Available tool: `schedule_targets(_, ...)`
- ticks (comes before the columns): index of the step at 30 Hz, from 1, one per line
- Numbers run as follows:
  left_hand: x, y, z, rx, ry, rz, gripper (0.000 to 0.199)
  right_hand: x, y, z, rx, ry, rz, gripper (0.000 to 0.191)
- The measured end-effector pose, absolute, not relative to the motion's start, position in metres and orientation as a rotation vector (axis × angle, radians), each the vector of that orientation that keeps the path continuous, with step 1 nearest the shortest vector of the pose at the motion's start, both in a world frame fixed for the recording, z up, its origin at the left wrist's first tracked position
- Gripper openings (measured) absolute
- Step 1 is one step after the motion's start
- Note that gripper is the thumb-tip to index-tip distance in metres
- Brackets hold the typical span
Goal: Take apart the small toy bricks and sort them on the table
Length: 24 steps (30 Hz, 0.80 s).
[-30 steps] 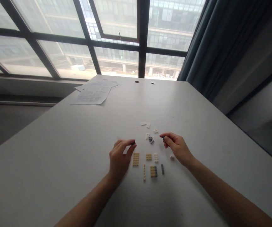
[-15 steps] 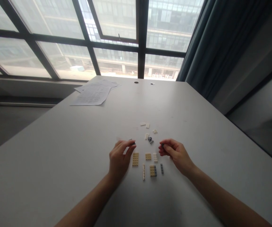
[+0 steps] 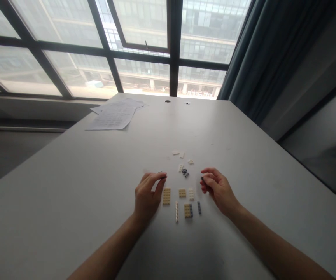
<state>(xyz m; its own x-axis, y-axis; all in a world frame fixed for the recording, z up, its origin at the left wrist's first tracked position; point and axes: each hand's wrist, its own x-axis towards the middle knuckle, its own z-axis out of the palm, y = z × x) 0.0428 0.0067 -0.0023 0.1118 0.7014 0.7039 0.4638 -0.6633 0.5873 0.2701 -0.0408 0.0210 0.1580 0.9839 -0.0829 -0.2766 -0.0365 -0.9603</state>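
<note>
My left hand [image 3: 148,194] pinches a small dark piece [image 3: 162,177] between thumb and fingers, just above a tan studded plate [image 3: 166,196]. On the right, my right hand [image 3: 219,190] grips a small dark brick [image 3: 202,178] with thumb and finger. Between the hands lie a smaller tan plate [image 3: 182,193], a white plate [image 3: 191,194] and some dark small pieces [image 3: 184,172]. Nearer to me are a narrow light strip [image 3: 177,212], a tan plate [image 3: 187,210] with a grey strip along its right side, and a separate dark grey strip [image 3: 199,207].
Several white pieces [image 3: 182,154] lie farther back on the white table [image 3: 69,186]. Printed papers [image 3: 112,116] rest at its far left, and two round holes are near the far edge. Beyond stand a window and a dark curtain [image 3: 249,58].
My right hand has shifted slightly right, and its index finger has lifted away from the dark brick. My left hand has barely moved.
</note>
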Motion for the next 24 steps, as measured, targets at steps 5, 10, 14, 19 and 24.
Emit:
schedule_targets(5,0.0428,0.0069,-0.0011,2.15,1.156,1.609,0.013,0.2692,-0.0397,0.0221,-1.132,-0.813,1.223,0.018)
schedule_targets(10,0.0427,0.0067,-0.0032,2.143,1.169,1.584,0.011,0.27,-0.0401,0.0214,-1.147,-0.838,1.239,0.03)
schedule_targets(14,0.0433,0.0061,-0.0031,2.121,1.187,1.569,0.012,0.2697,-0.0406,0.0209,-1.138,-0.849,1.261,0.028)
schedule_targets(19,0.0434,0.0058,-0.0008,2.13,1.184,1.563,0.01,0.2671,-0.0414,0.0221,-1.121,-0.834,1.294,0.026)
schedule_targets(24,0.0423,0.0043,-0.0002,2.14,1.19,1.513,0.015,0.2662,-0.0432,0.0242,-1.108,-0.834,1.346,0.022)
